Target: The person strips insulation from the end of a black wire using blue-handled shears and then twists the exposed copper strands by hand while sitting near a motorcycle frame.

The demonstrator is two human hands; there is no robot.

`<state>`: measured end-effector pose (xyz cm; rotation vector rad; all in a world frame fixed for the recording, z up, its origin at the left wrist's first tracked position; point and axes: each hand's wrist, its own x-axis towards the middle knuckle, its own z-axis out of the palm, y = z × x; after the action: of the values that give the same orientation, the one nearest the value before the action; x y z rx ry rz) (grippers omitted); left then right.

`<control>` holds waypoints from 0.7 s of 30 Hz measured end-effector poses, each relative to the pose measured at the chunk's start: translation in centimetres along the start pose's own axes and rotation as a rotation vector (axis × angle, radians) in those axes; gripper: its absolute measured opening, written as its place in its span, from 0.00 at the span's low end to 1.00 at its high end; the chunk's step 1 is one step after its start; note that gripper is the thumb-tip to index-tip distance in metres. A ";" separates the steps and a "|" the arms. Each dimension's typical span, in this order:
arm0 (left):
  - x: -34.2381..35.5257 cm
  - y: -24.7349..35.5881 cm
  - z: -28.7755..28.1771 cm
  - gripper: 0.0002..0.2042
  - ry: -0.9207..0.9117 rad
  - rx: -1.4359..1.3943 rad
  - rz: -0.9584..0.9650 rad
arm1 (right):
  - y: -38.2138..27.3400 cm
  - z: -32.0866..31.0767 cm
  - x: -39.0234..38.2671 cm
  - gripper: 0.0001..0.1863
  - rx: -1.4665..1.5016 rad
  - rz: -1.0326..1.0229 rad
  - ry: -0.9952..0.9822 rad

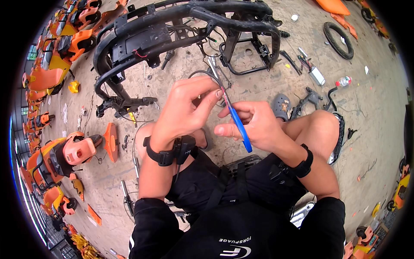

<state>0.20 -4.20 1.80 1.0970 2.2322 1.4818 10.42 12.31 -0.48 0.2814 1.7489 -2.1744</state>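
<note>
My right hand [254,125] holds a pair of blue-handled scissors [239,126], seen nearly edge-on. Its metal blades point up and away, toward the frame. My left hand [187,105] is closed, thumb against forefinger, right beside the blades. A thin black cable [202,72] loops over its knuckles and runs down to this pinch; the exact spot where blades and cable meet is too small to make out. Beyond both hands stands a bare black scooter frame [172,17], with loose wires hanging from its middle.
Orange and yellow scooters [47,80] line the left side. At the right lie a tyre [338,41], a silver box with wires [317,76], a plastic bottle [343,81] and a grey clog [281,106]. An orange panel [111,142] rests on the floor at left.
</note>
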 end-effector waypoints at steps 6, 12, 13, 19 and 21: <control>-0.2 0.3 -0.2 0.06 -0.003 -0.012 -0.025 | -0.3 0.2 0.2 0.26 -0.015 -0.052 0.000; -0.2 0.0 -0.3 0.06 -0.018 -0.045 -0.054 | -0.3 0.1 -0.1 0.26 -0.021 -0.013 -0.016; -0.2 0.0 -0.3 0.06 -0.021 -0.040 -0.059 | -0.1 0.2 0.0 0.26 0.009 -0.028 -0.015; -0.2 0.1 -0.2 0.04 -0.006 -0.038 -0.042 | -0.5 0.4 0.2 0.25 0.041 -0.007 -0.026; -0.2 0.2 -0.2 0.03 0.008 -0.035 -0.063 | -0.7 0.4 0.1 0.25 0.053 0.013 -0.027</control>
<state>0.35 -4.45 2.00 1.0022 2.2167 1.4964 10.08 12.02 0.24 0.2740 1.6723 -2.2080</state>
